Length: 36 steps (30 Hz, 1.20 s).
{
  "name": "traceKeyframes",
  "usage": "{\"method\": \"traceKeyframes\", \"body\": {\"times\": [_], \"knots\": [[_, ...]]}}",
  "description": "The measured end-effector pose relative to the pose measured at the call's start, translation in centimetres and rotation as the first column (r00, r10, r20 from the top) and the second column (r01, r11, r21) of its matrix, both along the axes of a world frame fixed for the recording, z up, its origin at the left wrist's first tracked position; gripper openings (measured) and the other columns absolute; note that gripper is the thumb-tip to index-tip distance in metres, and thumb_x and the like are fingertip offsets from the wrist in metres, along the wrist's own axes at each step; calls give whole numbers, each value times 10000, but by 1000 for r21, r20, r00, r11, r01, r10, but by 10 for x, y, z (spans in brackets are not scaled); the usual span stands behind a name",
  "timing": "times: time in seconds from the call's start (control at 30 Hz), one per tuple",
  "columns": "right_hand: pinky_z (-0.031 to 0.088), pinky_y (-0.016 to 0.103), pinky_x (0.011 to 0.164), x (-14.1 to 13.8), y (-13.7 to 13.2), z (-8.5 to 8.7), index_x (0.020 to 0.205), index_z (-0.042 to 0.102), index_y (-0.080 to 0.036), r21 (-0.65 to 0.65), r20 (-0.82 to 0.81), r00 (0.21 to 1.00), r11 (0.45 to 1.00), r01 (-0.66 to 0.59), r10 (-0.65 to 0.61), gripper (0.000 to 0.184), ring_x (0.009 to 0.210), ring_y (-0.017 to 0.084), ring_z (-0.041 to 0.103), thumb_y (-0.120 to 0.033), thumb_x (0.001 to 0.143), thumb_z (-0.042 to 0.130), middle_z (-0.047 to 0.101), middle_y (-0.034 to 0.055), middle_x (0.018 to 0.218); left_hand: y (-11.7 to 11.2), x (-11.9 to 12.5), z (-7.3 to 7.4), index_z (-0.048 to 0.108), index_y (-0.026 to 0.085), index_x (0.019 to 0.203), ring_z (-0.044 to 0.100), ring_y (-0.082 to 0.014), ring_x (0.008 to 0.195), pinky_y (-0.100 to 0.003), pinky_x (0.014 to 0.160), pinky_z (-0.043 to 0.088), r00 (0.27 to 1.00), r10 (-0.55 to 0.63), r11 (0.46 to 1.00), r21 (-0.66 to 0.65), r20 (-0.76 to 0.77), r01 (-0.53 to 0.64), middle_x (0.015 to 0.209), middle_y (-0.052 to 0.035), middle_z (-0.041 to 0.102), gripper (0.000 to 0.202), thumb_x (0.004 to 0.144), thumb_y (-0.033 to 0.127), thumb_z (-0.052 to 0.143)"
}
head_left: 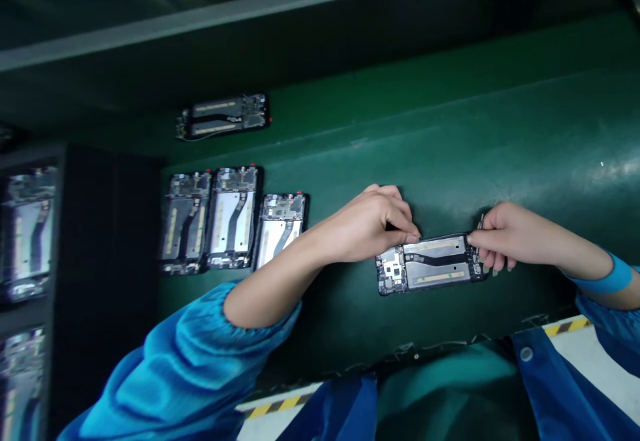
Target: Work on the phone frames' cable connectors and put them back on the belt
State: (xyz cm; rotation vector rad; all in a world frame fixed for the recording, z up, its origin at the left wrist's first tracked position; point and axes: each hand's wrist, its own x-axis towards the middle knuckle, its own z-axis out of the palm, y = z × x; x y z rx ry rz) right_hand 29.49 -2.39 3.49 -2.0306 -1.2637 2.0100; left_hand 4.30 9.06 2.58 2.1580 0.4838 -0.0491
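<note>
An opened phone (437,269) lies lengthwise on the green mat, its inside facing up. It shows a circuit board at its left end, a black flex cable along the middle and pale strips on a silvery plate. At the phone's far long edge, my left hand (373,224) pinches with thumb and forefinger; whatever is between the fingertips is too small to name. My right hand (505,235) is closed at the right end, thumb on the phone's corner and other fingers curled beside it. A small thin dark piece shows by that thumb, its kind unclear.
Left of my forearm, several more opened phones (235,217) lie in a row. Another opened phone (225,117) lies farther back. A dark rack (107,227) at the left holds more phones. A grey ledge (250,2) runs across the back of the green mat (500,141).
</note>
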Motion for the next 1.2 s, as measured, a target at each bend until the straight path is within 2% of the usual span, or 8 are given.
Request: {"method": "traceKeyframes", "body": {"times": [0.37,0.63,0.93,1.2], "knots": [[504,170,414,-4,2,4,588,694,-141,-10,16,1000,1000,17,-17,321,518,152,711,-216,889,610,747,96,614,1,3,0,833,274,926,624,-181,919,-366,970,422,1000,-6,1000,8,-8,6,924,3,799,107,899,229,740],[509,176,422,-2,1,2,606,709,-137,-3,9,1000,1000,16,-16,310,528,158,714,-269,880,648,751,103,625,1,4,-1,832,276,935,617,-185,923,-374,981,411,1000,-3,1000,-18,-5,3,931,5,800,97,899,255,744],[509,156,419,-3,1,4,601,700,-147,-5,16,1000,1000,-3,3,309,529,142,717,-224,880,593,751,82,618,2,5,-2,831,276,943,613,-180,925,-366,976,412,1000,-23,1000,-18,-10,23,947,6,800,102,906,257,738],[508,164,409,-4,1,5,583,701,-151,6,-1,1000,1000,19,-19,303,513,143,704,-237,862,621,744,86,603,0,10,-1,830,277,923,622,-173,886,-347,923,430,1000,-26,999,29,-3,27,928,5,797,138,911,220,705]]}}
